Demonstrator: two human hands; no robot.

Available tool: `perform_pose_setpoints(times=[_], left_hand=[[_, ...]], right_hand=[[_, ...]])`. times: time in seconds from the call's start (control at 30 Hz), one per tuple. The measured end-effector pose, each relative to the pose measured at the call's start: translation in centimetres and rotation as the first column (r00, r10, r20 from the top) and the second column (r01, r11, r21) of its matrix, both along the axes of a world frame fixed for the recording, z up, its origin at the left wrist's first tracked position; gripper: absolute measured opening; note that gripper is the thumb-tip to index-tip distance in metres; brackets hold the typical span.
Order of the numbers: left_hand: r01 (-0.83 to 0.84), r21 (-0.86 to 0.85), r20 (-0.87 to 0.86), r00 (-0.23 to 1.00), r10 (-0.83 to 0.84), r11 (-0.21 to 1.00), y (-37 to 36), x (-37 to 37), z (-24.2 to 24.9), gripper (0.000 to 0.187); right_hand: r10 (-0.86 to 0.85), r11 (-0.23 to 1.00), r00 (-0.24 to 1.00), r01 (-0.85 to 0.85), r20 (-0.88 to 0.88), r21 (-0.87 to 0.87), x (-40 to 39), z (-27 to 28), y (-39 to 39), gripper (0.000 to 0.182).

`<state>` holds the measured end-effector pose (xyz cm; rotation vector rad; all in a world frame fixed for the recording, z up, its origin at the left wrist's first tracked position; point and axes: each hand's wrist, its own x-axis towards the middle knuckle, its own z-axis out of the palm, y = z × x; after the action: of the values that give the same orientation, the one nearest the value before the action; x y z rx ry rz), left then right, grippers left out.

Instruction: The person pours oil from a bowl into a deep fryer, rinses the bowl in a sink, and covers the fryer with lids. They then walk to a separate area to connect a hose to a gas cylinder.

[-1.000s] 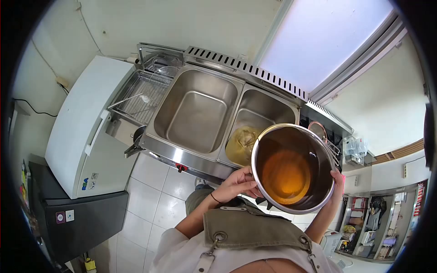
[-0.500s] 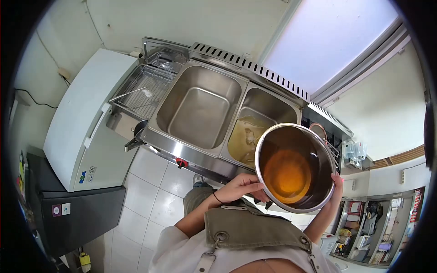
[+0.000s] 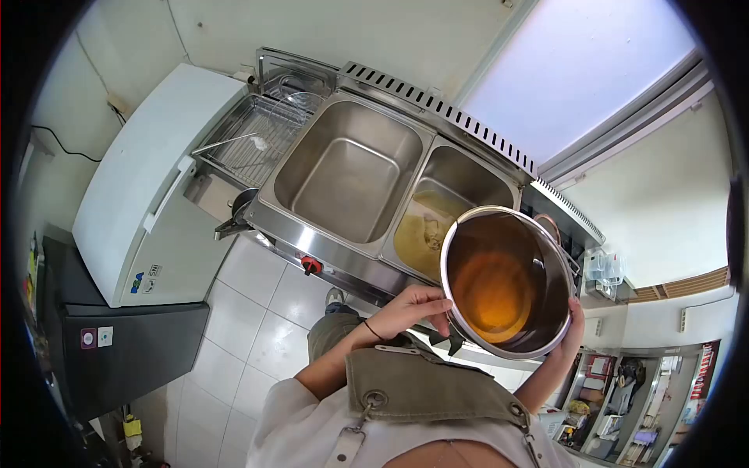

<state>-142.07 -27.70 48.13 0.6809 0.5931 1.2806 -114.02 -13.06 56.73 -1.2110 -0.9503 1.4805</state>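
Note:
A round stainless steel pot [image 3: 548, 261] with amber liquid [image 3: 495, 300] in its bottom is between my hands. My left hand [image 3: 417, 310] is closed on the near left side of the rim, thumb along the edge. On the right side, my right hand [image 3: 575, 324] grips the pot's wall; most of its fingers are hidden behind it. The pot overlaps the front right of the smaller metal basin [image 3: 468, 173], where a shallow yellowish liquid [image 3: 425, 226] lies. No stream between pot and basin is visible. Left of it is a larger metal basin [image 3: 355, 175] with a bare bottom.
The basins sit in a steel counter unit with a red knob [image 3: 311, 266] on its front. At its left are a wire rack [image 3: 253, 144] and a small black-handled pan [image 3: 242, 204]. A white chest freezer [image 3: 168, 148] stands further left, beside a dark cabinet [image 3: 129, 351].
The view has shifted slightly. Both hands keep their grip on the pot, which stays by the smaller basin at nearly the same tilt.

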Motion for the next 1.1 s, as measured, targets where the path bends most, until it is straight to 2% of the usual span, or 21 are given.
perform_pose_setpoints(times=[0.13, 0.2, 0.3, 0.73, 0.8, 1.03, 1.1], left_hand=[[-0.002, 0.006, -0.012, 1.000, 0.002, 1.000, -0.1, 0.0, 0.1, 0.026], [-0.005, 0.001, 0.000, 1.000, 0.005, 1.000, -0.1, 0.1, 0.0, 0.025], [-0.009, -0.004, 0.007, 1.000, 0.009, 1.000, -0.1, 0.2, -0.1, 0.025], [-0.054, -0.015, 0.012, 0.998, 0.054, 0.998, -0.2, 0.5, -0.4, 0.025], [-0.068, -0.033, 0.031, 0.997, 0.069, 0.997, -0.2, 0.6, -0.7, 0.025], [-0.090, -0.073, 0.101, 0.990, 0.097, 0.993, -0.2, 0.7, -0.5, 0.024], [-0.093, -0.093, 0.103, 0.989, 0.103, 0.991, -0.2, 0.7, -0.7, 0.024]], right_hand=[[0.000, 1.000, 1.000, 0.000, -0.014, 0.001, 1.0, -0.8, 0.3, 0.013], [0.075, 0.997, 0.996, -0.075, -0.040, 0.000, 1.8, -1.0, 0.6, 0.022], [-0.020, 1.000, 1.000, 0.020, -0.016, -0.007, 0.9, -0.7, 0.2, 0.014], [0.006, 1.000, 1.000, -0.006, -0.006, 0.016, 1.4, -0.8, 0.2, 0.015], [0.064, 0.998, 0.998, -0.064, -0.028, 0.011, 2.7, -1.5, 0.9, 0.027], [0.040, 0.999, 0.999, -0.040, -0.017, 0.014, 2.5, -1.3, 1.0, 0.028], [0.091, 0.996, 0.994, -0.091, -0.056, 0.002, 2.2, -1.0, 1.0, 0.027]])
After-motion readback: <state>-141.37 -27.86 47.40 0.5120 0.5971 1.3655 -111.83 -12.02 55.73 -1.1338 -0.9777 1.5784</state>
